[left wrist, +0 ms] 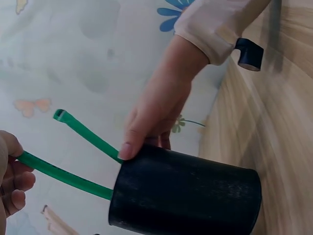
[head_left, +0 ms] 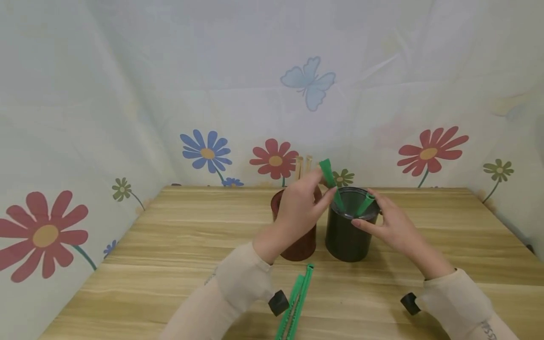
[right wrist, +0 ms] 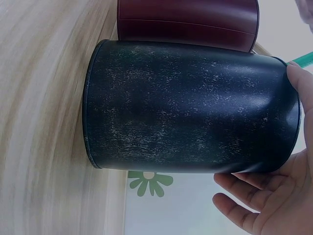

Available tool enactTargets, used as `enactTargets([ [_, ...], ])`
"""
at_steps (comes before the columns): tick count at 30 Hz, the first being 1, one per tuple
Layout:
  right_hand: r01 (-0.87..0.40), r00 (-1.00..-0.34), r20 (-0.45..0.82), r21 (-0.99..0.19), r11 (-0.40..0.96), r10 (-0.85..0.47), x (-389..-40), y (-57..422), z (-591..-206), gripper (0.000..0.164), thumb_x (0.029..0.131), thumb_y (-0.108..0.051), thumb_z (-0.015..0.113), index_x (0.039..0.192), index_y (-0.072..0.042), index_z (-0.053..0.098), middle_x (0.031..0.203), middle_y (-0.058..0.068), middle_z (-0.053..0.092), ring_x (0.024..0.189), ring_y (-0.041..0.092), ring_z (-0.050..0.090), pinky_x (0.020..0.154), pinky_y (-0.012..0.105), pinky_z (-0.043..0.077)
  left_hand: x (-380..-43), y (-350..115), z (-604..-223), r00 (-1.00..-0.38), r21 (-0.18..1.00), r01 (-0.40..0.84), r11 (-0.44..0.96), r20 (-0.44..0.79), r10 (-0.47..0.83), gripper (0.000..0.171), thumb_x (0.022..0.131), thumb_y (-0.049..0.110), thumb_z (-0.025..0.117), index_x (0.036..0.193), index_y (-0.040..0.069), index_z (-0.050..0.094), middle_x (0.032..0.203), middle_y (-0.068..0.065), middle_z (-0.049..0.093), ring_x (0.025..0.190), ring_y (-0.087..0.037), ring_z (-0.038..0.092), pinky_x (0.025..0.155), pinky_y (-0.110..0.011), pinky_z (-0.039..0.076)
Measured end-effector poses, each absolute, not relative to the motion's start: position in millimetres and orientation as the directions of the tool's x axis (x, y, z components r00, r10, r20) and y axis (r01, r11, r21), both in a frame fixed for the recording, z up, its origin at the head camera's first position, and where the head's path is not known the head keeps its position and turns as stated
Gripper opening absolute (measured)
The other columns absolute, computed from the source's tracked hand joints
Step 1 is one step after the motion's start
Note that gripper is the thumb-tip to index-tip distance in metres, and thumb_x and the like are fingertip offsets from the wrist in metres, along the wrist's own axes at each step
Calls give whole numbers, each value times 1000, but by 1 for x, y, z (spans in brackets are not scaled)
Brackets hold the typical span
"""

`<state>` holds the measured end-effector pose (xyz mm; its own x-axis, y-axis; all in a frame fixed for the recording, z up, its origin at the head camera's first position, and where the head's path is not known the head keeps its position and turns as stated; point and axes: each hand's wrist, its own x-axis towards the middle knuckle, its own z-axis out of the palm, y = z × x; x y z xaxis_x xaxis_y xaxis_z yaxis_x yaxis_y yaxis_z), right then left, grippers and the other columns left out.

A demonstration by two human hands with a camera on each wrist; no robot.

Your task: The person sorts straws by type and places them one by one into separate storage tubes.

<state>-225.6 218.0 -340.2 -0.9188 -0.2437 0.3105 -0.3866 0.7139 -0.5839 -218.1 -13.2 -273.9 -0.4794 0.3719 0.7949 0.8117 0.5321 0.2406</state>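
My left hand pinches the upper end of a long, narrow green strip, whose lower end goes down into the black cylindrical holder. A second green strip, with a folded, hollow-looking end, leans inside the same holder. On the right, my right hand grips the holder's rim, thumb at the front and fingers round the far side. The holder stands upright on the table; its scuffed side fills the right wrist view. More green strips with dark printed marks lie near my left sleeve.
A dark red cylindrical holder stands just left of the black one, partly behind my left hand. Tan sticks rise out of it. Behind the wooden table hangs a pale, flower-patterned curtain.
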Motion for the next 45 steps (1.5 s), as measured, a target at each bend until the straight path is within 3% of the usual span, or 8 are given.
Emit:
enactTargets([
  [7,-395,-915,321,-585,708,-244,-226,219,-340,83,87,-39,68,147,1,29,136,28,46,122,44,50,97,63,43,-225,-2,-288,-500,201,788,582,762,412,14,88,15,69,91,7,58,77,-4,65,57,-11,53,49,-10,34],
  [12,-397,-914,321,-573,717,-249,-226,219,-339,83,87,-40,68,148,2,29,136,28,46,121,45,51,96,62,44,-228,7,-297,-515,154,774,615,718,468,14,89,18,68,90,7,59,74,-2,61,59,-9,56,50,-12,39],
  [22,-415,-906,332,-580,701,-262,-227,217,-339,80,87,-38,68,148,-2,30,141,28,43,126,46,47,99,64,41,-229,18,-309,-542,80,750,657,645,539,15,90,23,68,98,12,62,86,3,70,70,-5,65,54,-12,46],
  [29,-417,-905,330,-565,712,-269,-226,220,-339,81,88,-37,68,147,3,30,143,31,39,128,48,44,98,65,41,-228,24,-311,-559,56,747,662,593,580,16,91,26,66,100,14,61,88,4,67,66,-3,60,47,-10,37],
  [33,-422,-903,332,-563,711,-273,-226,220,-339,80,88,-36,67,147,4,30,143,32,39,127,49,43,98,66,40,-228,25,-313,-571,71,748,660,576,585,17,90,28,67,100,15,61,91,4,67,65,-3,58,46,-10,34],
  [39,-409,-909,322,-571,712,-264,-226,219,-339,83,88,-41,67,149,0,29,144,30,39,128,49,44,97,68,40,-224,16,-309,-590,133,757,640,561,581,20,90,29,68,103,14,61,97,2,66,71,-5,61,52,-9,40],
  [45,-435,-897,352,-590,680,-267,-230,217,-342,75,87,-37,69,146,-6,36,139,24,48,127,43,48,98,65,41,-215,3,-300,-548,177,790,587,631,549,20,88,23,69,103,11,62,98,-1,66,70,-8,59,57,-11,44],
])
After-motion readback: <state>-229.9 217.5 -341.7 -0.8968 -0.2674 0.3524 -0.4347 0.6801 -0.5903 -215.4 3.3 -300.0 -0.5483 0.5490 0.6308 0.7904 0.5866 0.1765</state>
